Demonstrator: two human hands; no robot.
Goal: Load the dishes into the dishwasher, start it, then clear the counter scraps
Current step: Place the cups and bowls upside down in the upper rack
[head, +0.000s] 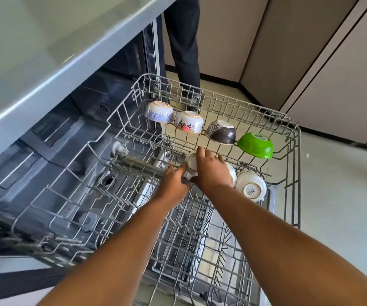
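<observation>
The dishwasher's upper wire rack [293, 160] is pulled out in front of me. Along its far row, upside down, sit a blue-patterned bowl [158, 111], a floral bowl [188, 122], a dark bowl [222, 131] and a green bowl [255, 145]. In the nearer row a white bowl [251, 187] lies tilted with its base toward me. My right hand [211, 171] grips another white bowl [191, 161] from above, beside the first. My left hand [173, 182] touches that bowl's near left side, fingers extended.
The dishwasher's open tub [90, 133] lies to the left under the grey counter [52, 45]. The lower rack [191, 244] shows beneath my arms. A person's dark trouser leg [183, 40] stands behind the rack. Beige cabinets [332, 62] line the right.
</observation>
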